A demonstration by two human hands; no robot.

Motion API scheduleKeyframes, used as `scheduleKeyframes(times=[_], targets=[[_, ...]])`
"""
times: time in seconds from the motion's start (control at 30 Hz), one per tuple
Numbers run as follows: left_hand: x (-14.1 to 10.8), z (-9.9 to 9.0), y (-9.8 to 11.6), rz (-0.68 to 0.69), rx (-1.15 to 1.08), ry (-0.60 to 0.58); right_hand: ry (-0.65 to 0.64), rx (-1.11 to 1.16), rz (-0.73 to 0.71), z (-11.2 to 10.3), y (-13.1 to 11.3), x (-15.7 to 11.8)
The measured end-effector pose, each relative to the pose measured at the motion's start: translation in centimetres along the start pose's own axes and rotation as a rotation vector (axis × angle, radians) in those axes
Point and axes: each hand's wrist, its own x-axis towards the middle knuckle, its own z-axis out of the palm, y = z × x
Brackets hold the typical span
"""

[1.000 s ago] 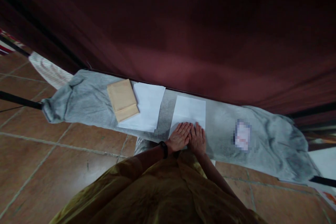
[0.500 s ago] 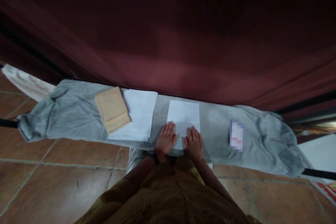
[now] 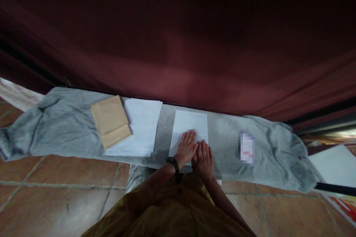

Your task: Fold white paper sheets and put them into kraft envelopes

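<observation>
A white sheet of paper lies flat on the grey cloth in front of me. My left hand, with a dark band on its wrist, rests palm down on the sheet, fingers stretched out. Close beside it, my right hand lies flat over the sheet's lower right part, its fingers straight. The two hands meet or nearly meet at the thumbs, and they cover part of the sheet's near end.
To the left lie a stack of white paper and brown paper envelopes partly over it. A blurred small item sits to the right. A dark red curtain hangs behind the cloth-covered surface. Tiled floor shows below.
My left hand has slid right across the sheet, closer to my right hand, which stays near the right edge. The whole view has shifted slightly.
</observation>
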Motion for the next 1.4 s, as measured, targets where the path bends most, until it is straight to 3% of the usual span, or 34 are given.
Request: scheduleKeyframes(times=[0.13, 0.3, 0.4, 0.63, 0.73, 1.13, 1.27, 1.4], targets=[[2.0, 0.4, -1.2, -0.017, -0.003, 0.006, 0.037, 0.016, 0.004, 0.1, 0.0, -0.1], [3.0, 0.1, -3.5, -0.057, 0.027, 0.008, -0.048, 0.009, 0.04, 0.4, 0.7, 0.6], [3.7, 0.1, -4.0, -0.043, 0.022, -0.005, -0.055, 0.036, 0.041, 0.9, 1.4, 3.4], [6.6, 0.2, -4.9, -0.048, -0.015, -0.033, -0.125, 0.053, -0.186, 3.0, 2.3, 13.3], [7.7, 0.1, -5.7, -0.074, -0.021, -0.029, -0.12, 0.018, -0.117, 3.8, 2.4, 15.1], [7.7, -0.3, -8.7, -0.229, -0.077, 0.111, 0.104, 0.009, 0.094, 5.5, 4.8, 15.3], [6.3, -1.0, -7.3, -0.246, -0.042, 0.126, 0.078, 0.021, 0.116, 4.3, 3.6, 14.5], [2.3, -1.0, -4.7, -0.077, 0.018, 0.053, -0.014, 0.053, -0.078, 2.9, 1.7, 10.7]])
